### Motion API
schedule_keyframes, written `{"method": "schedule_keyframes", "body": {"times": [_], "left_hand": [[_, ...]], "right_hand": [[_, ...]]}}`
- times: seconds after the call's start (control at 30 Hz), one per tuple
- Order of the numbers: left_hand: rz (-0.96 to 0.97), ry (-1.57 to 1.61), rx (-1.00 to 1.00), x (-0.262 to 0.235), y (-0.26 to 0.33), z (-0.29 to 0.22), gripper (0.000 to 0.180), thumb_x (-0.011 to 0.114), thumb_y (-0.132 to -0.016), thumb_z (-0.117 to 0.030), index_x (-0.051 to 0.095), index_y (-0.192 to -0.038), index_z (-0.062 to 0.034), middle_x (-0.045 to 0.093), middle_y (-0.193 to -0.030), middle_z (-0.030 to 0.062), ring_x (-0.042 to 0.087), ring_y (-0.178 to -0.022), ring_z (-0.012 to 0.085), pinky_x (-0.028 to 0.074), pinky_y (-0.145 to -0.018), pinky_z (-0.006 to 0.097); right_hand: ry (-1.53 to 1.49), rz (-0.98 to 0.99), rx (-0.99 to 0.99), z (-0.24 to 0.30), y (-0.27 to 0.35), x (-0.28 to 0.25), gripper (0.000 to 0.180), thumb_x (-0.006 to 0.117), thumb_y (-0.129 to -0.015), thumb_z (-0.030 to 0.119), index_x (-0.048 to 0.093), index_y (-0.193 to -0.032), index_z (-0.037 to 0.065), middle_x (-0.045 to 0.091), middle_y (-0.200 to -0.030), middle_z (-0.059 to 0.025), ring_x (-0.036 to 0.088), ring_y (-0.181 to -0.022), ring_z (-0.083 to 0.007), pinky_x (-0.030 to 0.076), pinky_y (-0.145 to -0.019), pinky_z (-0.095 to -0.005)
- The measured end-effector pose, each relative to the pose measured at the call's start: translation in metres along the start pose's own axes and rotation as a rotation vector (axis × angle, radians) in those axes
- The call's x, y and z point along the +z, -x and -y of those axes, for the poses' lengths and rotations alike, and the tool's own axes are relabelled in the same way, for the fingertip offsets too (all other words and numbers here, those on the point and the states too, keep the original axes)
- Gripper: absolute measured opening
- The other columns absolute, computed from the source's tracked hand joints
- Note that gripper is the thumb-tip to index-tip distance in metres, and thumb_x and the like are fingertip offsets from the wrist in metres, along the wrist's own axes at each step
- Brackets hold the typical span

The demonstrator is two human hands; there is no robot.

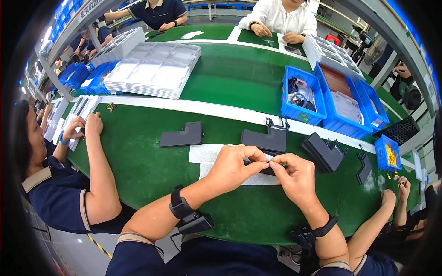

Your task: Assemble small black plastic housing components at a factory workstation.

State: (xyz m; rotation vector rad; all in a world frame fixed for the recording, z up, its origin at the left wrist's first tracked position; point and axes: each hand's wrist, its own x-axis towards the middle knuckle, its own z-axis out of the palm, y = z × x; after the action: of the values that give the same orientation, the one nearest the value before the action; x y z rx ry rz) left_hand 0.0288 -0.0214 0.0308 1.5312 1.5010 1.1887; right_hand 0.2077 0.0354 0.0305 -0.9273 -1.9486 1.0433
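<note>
Both hands meet over a white foam sheet on the green table. My left hand and my right hand pinch a small black plastic part between their fingertips, just above the sheet. Most of that part is hidden by my fingers. A dark grey L-shaped plastic housing lies just beyond my hands. A second one lies to the left of it. A third dark housing sits tilted to the right.
Blue bins with parts stand at the right, a small blue bin of yellow pieces further right. White moulded trays are stacked at the back left. Other people work on my left, on my right and across the table.
</note>
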Motion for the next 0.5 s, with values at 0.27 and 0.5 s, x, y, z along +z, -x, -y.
{"method": "schedule_keyframes", "body": {"times": [0.27, 0.5], "left_hand": [[0.153, 0.178, -0.037, -0.005, -0.009, 0.013, 0.014, 0.076, -0.082, -0.013, 0.073, -0.09, -0.0022, 0.07, -0.077, 0.0051, 0.063, -0.073, 0.011, 0.05, -0.068, 0.027], [-0.079, -0.383, 0.49, 0.008, -0.001, 0.014, 0.014, 0.074, -0.08, -0.014, 0.075, -0.092, -0.0069, 0.071, -0.077, 0.0048, 0.063, -0.068, 0.0217, 0.048, -0.064, 0.034]], "right_hand": [[0.038, 0.067, -0.065, 0.001, 0.0, -0.006, 0.007, 0.07, -0.083, 0.006, 0.07, -0.084, -0.001, 0.069, -0.073, -0.0067, 0.054, -0.047, -0.0065, 0.038, -0.043, -0.0234], [-0.029, 0.067, 0.08, 0.005, -0.002, -0.006, 0.011, 0.069, -0.087, 0.008, 0.069, -0.085, -0.003, 0.062, -0.06, -0.0008, 0.055, -0.046, -0.0043, 0.041, -0.041, -0.0192]]}}
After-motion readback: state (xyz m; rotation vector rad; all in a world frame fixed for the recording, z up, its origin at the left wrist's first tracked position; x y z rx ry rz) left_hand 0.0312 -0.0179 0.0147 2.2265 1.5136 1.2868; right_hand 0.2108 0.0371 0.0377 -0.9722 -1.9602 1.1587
